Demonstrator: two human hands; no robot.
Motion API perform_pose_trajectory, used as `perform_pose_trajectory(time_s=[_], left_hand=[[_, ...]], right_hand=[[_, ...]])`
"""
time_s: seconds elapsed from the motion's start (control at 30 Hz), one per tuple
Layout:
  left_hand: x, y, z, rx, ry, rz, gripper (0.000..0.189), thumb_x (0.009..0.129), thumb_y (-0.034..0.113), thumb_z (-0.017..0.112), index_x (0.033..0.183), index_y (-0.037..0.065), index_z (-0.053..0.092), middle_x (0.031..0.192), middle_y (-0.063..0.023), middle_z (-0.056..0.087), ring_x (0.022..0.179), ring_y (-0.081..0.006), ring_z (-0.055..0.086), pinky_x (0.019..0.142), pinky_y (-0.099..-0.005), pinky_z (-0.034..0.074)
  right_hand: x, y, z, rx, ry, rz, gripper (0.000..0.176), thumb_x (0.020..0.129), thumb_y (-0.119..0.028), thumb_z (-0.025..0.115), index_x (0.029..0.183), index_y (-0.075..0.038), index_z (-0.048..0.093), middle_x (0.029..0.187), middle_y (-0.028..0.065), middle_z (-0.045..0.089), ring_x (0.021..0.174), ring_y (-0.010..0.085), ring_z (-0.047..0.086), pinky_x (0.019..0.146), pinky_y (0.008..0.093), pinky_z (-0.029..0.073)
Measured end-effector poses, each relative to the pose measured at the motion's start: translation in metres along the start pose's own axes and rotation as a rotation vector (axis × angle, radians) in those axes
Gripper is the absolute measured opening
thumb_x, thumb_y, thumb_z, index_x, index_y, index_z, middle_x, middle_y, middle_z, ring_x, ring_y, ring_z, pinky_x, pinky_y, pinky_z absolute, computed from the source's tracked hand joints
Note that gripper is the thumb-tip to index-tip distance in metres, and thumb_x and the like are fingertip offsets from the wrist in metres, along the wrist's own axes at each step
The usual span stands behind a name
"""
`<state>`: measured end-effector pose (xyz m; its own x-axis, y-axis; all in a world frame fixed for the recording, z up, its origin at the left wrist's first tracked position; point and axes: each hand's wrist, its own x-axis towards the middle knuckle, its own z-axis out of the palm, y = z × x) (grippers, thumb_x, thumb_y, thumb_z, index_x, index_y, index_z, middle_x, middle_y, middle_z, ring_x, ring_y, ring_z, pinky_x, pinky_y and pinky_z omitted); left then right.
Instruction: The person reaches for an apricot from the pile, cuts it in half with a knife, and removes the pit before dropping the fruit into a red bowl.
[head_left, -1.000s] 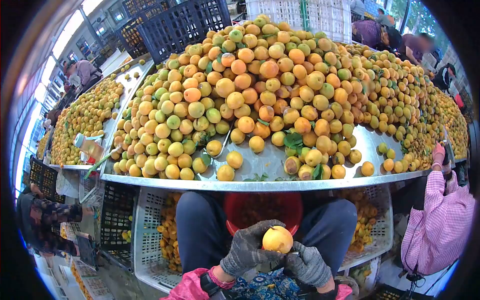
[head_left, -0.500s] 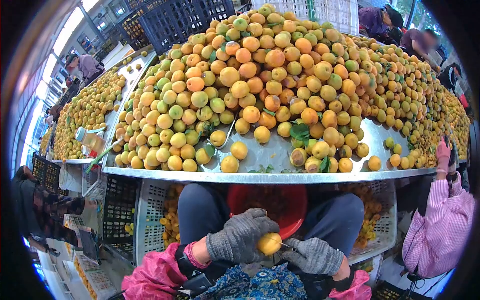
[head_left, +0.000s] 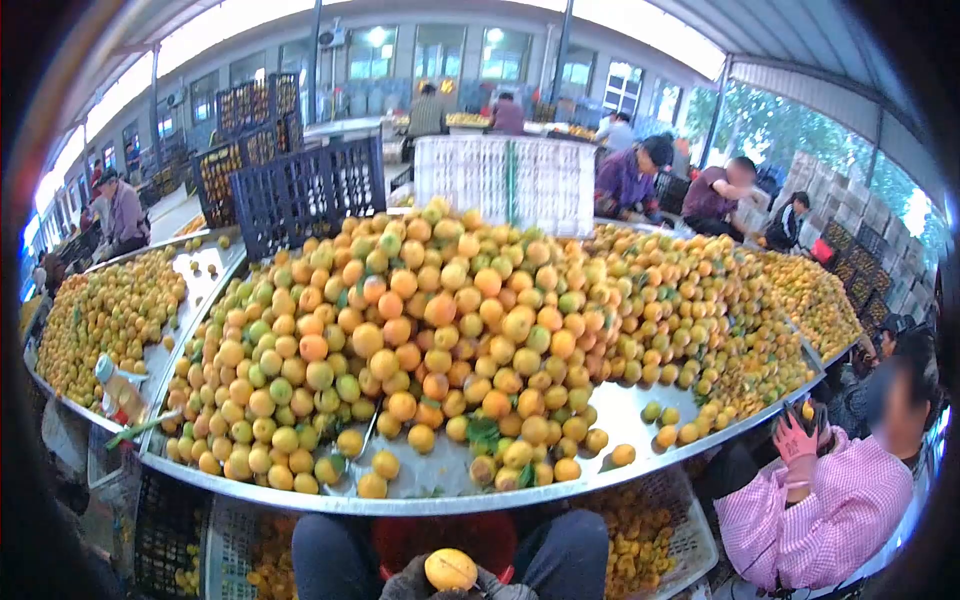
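A yellow apricot (head_left: 450, 569) sits at the bottom edge of the head view, between my two hands in grey knit gloves. My left hand (head_left: 408, 581) is closed around it from the left. My right hand (head_left: 502, 586) is closed close against the fruit's right side; the view's edge cuts off most of it. The thin blade of the small knife in that hand, visible half a second ago, is hidden now. Under the table edge, a red tub (head_left: 490, 531) stands between my knees, just beyond my hands. A large heap of apricots (head_left: 440, 320) covers the metal table (head_left: 420, 470) ahead.
Crates with orange fruit pieces flank my legs, a white crate (head_left: 222, 545) left and a grey crate (head_left: 690, 540) right. A bottle (head_left: 122, 392) stands at the table's left. A person in a pink checked top (head_left: 820, 500) works at right. Upright crates (head_left: 505, 180) line the back.
My head has tilted up, so the table and hands sit lower in view and the background shows. The apricot stays between my hands. The co-worker's pink-gloved hand at right has come down.
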<state>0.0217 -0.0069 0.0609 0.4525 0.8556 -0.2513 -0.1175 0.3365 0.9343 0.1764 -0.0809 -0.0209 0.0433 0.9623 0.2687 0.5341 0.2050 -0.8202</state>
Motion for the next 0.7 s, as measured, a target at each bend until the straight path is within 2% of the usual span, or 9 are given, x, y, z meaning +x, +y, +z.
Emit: perform_pose_trajectory(time_s=[0.07, 0.13, 0.27, 0.37, 0.5, 0.57, 0.6, 0.67, 0.7], left_hand=[[-0.011, 0.022, 0.004, 0.102, -0.038, 0.125, 0.048, 0.071, 0.027, 0.082, 0.107, 0.005, 0.06, 0.091, -0.0066, 0.067, 0.083, -0.019, 0.065, 0.076, -0.0328, 0.052], [-0.018, 0.038, 0.006, 0.206, -0.067, 0.243, 0.045, 0.071, 0.025, 0.081, 0.106, 0.005, 0.06, 0.089, -0.0074, 0.067, 0.082, -0.0194, 0.065, 0.075, -0.0331, 0.052], [-0.022, 0.034, -0.001, 0.409, -0.045, 0.393, 0.039, 0.071, 0.024, 0.079, 0.101, 0.006, 0.061, 0.084, -0.0098, 0.066, 0.078, -0.0237, 0.066, 0.071, -0.0341, 0.052], [-0.026, 0.037, 0.0, 0.783, 0.13, 0.521, 0.04, 0.065, 0.029, 0.079, 0.094, 0.008, 0.061, 0.081, -0.0155, 0.064, 0.073, -0.0347, 0.064, 0.064, -0.0395, 0.051], [-0.028, 0.04, 0.003, 0.788, 0.192, 0.648, 0.047, 0.064, 0.031, 0.079, 0.099, 0.006, 0.061, 0.082, -0.0165, 0.065, 0.072, -0.0358, 0.064, 0.063, -0.0411, 0.051], [-0.025, 0.032, 0.002, 0.734, 0.167, 0.632, 0.056, 0.065, 0.029, 0.079, 0.109, 0.002, 0.058, 0.083, -0.0191, 0.064, 0.075, -0.037, 0.065, 0.067, -0.0407, 0.052], [-0.024, 0.026, 0.002, 0.728, 0.159, 0.632, 0.056, 0.065, 0.029, 0.079, 0.109, 0.002, 0.058, 0.083, -0.0191, 0.064, 0.075, -0.037, 0.065, 0.067, -0.0407, 0.052], [-0.022, 0.016, -0.002, 0.452, 0.09, 0.46, 0.058, 0.071, 0.023, 0.078, 0.117, -0.001, 0.053, 0.091, -0.0188, 0.065, 0.082, -0.0308, 0.066, 0.073, -0.0384, 0.052], [-0.018, 0.011, -0.006, 0.456, 0.085, 0.457, 0.058, 0.071, 0.023, 0.078, 0.117, -0.001, 0.053, 0.091, -0.0188, 0.065, 0.082, -0.0308, 0.066, 0.073, -0.0384, 0.052]], right_hand=[[-0.005, 0.01, 0.014, 0.08, -0.02, 0.005, 0.049, 0.097, -0.032, 0.047, 0.136, -0.002, 0.044, 0.067, 0.0186, 0.062, 0.05, 0.0353, 0.058, 0.045, 0.0422, 0.044], [-0.003, 0.016, 0.024, 0.154, 0.093, -0.105, 0.051, 0.097, -0.03, 0.047, 0.139, -0.002, 0.041, 0.058, 0.0167, 0.057, 0.043, 0.0321, 0.054, 0.041, 0.0423, 0.04], [-0.006, 0.016, 0.027, 0.122, 0.057, -0.127, 0.058, 0.094, -0.026, 0.05, 0.143, 0.002, 0.034, 0.05, 0.0136, 0.047, 0.038, 0.0298, 0.047, 0.039, 0.0428, 0.037], [0.007, -0.016, 0.005, -0.057, -0.005, -0.128, 0.061, 0.09, -0.024, 0.053, 0.141, 0.005, 0.034, 0.049, 0.0126, 0.047, 0.037, 0.0297, 0.045, 0.038, 0.0431, 0.036], [0.005, 0.0, 0.015, -0.023, 0.028, -0.173, 0.064, 0.087, -0.022, 0.055, 0.142, 0.004, 0.034, 0.05, 0.0116, 0.048, 0.038, 0.0293, 0.046, 0.038, 0.0431, 0.036], [0.012, -0.022, -0.001, -0.145, -0.057, -0.109, 0.063, 0.087, -0.022, 0.054, 0.141, 0.004, 0.035, 0.054, 0.0152, 0.053, 0.044, 0.032, 0.053, 0.041, 0.0445, 0.04], [0.015, -0.028, -0.005, -0.151, -0.054, -0.103, 0.063, 0.087, -0.022, 0.054, 0.141, 0.004, 0.035, 0.054, 0.0152, 0.053, 0.044, 0.032, 0.053, 0.041, 0.0445, 0.04], [0.018, -0.04, -0.007, -0.074, -0.116, 0.044, 0.062, 0.086, -0.021, 0.055, 0.14, 0.003, 0.035, 0.063, 0.0207, 0.059, 0.055, 0.0366, 0.06, 0.049, 0.0468, 0.045], [0.022, -0.044, -0.008, -0.07, -0.112, 0.049, 0.062, 0.086, -0.021, 0.055, 0.14, 0.003, 0.035, 0.063, 0.0207, 0.059, 0.055, 0.0366, 0.06, 0.049, 0.0468, 0.045]])
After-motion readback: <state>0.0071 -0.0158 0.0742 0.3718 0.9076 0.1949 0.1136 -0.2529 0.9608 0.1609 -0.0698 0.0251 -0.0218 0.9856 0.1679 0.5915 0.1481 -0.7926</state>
